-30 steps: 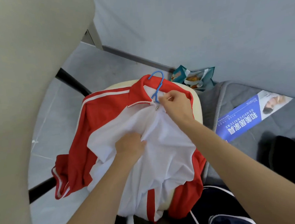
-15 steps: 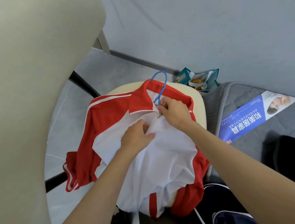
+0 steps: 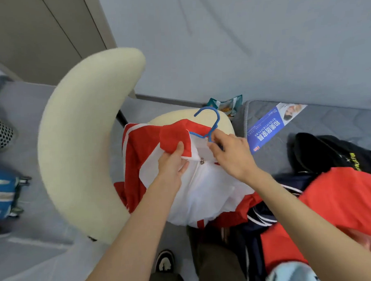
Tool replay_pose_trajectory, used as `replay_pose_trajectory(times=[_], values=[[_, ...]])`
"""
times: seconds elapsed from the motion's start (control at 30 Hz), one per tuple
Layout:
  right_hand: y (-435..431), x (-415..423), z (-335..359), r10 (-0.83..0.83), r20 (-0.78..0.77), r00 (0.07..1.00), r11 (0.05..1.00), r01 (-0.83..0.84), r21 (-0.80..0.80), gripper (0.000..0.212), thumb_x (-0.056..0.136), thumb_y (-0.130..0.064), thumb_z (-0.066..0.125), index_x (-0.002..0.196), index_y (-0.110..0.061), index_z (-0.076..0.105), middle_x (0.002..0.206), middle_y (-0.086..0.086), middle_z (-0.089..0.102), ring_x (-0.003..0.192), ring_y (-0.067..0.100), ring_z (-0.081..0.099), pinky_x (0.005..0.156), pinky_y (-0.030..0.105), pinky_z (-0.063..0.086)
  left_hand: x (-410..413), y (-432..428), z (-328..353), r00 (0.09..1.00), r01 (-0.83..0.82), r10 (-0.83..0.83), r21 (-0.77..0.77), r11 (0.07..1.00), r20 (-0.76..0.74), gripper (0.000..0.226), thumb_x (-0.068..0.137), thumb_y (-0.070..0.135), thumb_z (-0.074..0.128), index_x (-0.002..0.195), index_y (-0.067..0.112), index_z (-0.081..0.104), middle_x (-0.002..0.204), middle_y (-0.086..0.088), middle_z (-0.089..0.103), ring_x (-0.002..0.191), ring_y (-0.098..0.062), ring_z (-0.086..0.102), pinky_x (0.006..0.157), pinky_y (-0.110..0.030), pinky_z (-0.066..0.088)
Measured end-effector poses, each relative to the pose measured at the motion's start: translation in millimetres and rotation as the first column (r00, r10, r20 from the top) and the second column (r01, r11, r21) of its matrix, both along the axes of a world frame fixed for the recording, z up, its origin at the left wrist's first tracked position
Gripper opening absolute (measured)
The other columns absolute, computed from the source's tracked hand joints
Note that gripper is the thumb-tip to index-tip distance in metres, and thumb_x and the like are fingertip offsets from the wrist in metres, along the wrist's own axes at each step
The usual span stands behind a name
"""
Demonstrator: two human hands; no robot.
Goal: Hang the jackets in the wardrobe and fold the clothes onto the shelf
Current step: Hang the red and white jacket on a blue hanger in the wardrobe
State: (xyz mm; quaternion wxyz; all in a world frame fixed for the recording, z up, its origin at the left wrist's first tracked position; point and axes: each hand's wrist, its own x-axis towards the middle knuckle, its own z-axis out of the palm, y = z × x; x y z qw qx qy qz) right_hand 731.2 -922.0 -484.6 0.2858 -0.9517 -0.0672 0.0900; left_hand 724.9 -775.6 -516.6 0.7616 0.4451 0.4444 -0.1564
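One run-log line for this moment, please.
scene: jacket draped on chair | left grip: pinches red collar | right grip: holds blue hanger neck | status: not yet hung

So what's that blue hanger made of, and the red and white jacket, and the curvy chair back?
The hanger looks like plastic: thin, smooth, solid blue. The jacket seems a thin, smooth synthetic cloth; it crumples in sharp creases. The chair back looks like fuzzy, matte cream fabric, probably over padding.

Bedroom at home: quilted mattress point(image 3: 328, 121), wardrobe doors point(image 3: 37, 36), heaped clothes point(image 3: 342, 197).
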Motion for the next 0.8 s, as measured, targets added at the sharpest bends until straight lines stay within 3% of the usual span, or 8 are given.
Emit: replay_pose_trajectory(times=[0.13, 0.27, 0.33, 0.43, 0.53, 0.67, 0.73, 0.8], values=[[-6.1, -59.3, 32.6, -0.122, 0.129, 0.984, 0.991, 0.129, -0.047, 0.021, 0.094, -0.022, 0.052, 0.078, -0.019, 0.039, 0.069, -0.004, 0.047, 0.079, 0.03, 0.047, 0.068, 0.033, 0.024, -58.3, 10.5, 19.4, 1.0, 0.018, -0.018, 0.046, 0.999, 0.005, 0.025, 0.09, 0.023, 0.064, 0.113, 0.017, 0.058, 0.108, 0.0, 0.062, 0.097, -0.015, 0.059, 0.074, -0.024, 0.049], [-7.0, -119.3, 67.1, -0.182, 0.112, 0.977, 0.982, 0.176, 0.062, 0.029, 0.095, -0.022, 0.05, 0.073, -0.027, 0.033, 0.066, -0.009, 0.045, 0.072, 0.022, 0.04, 0.062, 0.036, 0.032, -111.4, 27.0, 42.0, 0.977, 0.209, -0.211, 0.073, 0.975, 0.025, 0.025, 0.091, 0.022, 0.063, 0.113, 0.016, 0.055, 0.109, 0.001, 0.062, 0.106, -0.018, 0.057, 0.082, -0.028, 0.047], [-5.7, -151.7, 83.8, -0.153, 0.108, 0.982, 0.985, 0.142, 0.101, 0.024, 0.096, -0.02, 0.05, 0.077, -0.029, 0.037, 0.066, -0.012, 0.045, 0.071, 0.019, 0.04, 0.063, 0.039, 0.039, -131.9, 31.4, 59.2, 0.956, 0.264, -0.283, 0.198, 0.944, 0.073, 0.033, 0.091, 0.02, 0.063, 0.12, 0.01, 0.053, 0.112, -0.001, 0.062, 0.11, -0.02, 0.056, 0.083, -0.029, 0.048], [-3.7, -195.6, 104.0, -0.106, 0.133, 0.985, 0.987, 0.088, 0.136, 0.013, 0.097, -0.021, 0.05, 0.086, -0.025, 0.045, 0.065, -0.014, 0.045, 0.067, 0.015, 0.04, 0.064, 0.041, 0.041, -161.3, 34.8, 88.5, 0.886, 0.283, -0.448, 0.627, 0.726, 0.118, 0.069, 0.085, 0.014, 0.067, 0.141, 0.001, 0.027, 0.139, -0.013, 0.041, 0.129, -0.024, 0.039, 0.105, -0.027, 0.033], [-0.8, -231.0, 127.1, -0.055, 0.167, 0.984, 0.985, 0.026, 0.17, 0.009, 0.097, -0.023, 0.05, 0.091, -0.016, 0.049, 0.063, -0.015, 0.046, 0.061, 0.012, 0.04, 0.061, 0.038, 0.037, -199.9, 33.0, 128.2, 0.78, 0.158, -0.599, 0.869, 0.469, 0.182, 0.088, 0.077, 0.007, 0.072, 0.144, 0.001, 0.015, 0.147, -0.021, 0.021, 0.138, -0.029, 0.021, 0.111, -0.03, 0.018], [1.2, -279.1, 152.6, -0.035, 0.195, 0.98, 0.977, -0.007, 0.212, 0.01, 0.098, -0.029, 0.05, 0.088, -0.028, 0.049, 0.059, -0.002, 0.043, 0.058, 0.021, 0.039, 0.06, 0.043, 0.04, -251.3, 36.6, 156.7, 0.54, -0.047, -0.831, 0.991, 0.129, 0.134, 0.09, 0.075, 0.008, 0.073, 0.148, 0.014, 0.021, 0.154, -0.013, 0.013, 0.144, -0.029, 0.011, 0.118, -0.039, 0.009], [4.4, -306.9, 162.9, -0.039, 0.214, 0.976, 0.977, -0.008, 0.213, 0.023, 0.098, -0.032, 0.05, 0.078, -0.042, 0.041, 0.059, -0.002, 0.044, 0.059, 0.021, 0.04, 0.059, 0.041, 0.039, -274.5, 40.5, 165.9, 0.434, -0.042, -0.898, 0.998, 0.056, 0.068, 0.078, 0.081, 0.01, 0.068, 0.147, 0.024, 0.028, 0.156, -0.005, 0.017, 0.145, -0.025, 0.012, 0.116, -0.05, 0.013], [7.7, -336.6, 170.4, -0.032, 0.211, 0.977, 0.972, -0.019, 0.236, 0.028, 0.098, -0.033, 0.05, 0.075, -0.044, 0.037, 0.06, 0.001, 0.047, 0.058, 0.02, 0.04, 0.059, 0.038, 0.039, -299.6, 44.6, 174.0, 0.402, -0.042, -0.915, 0.999, 0.025, 0.039, 0.062, 0.087, 0.011, 0.06, 0.142, 0.027, 0.037, 0.152, -0.001, 0.026, 0.145, -0.023, 0.015, 0.114, -0.055, 0.014]])
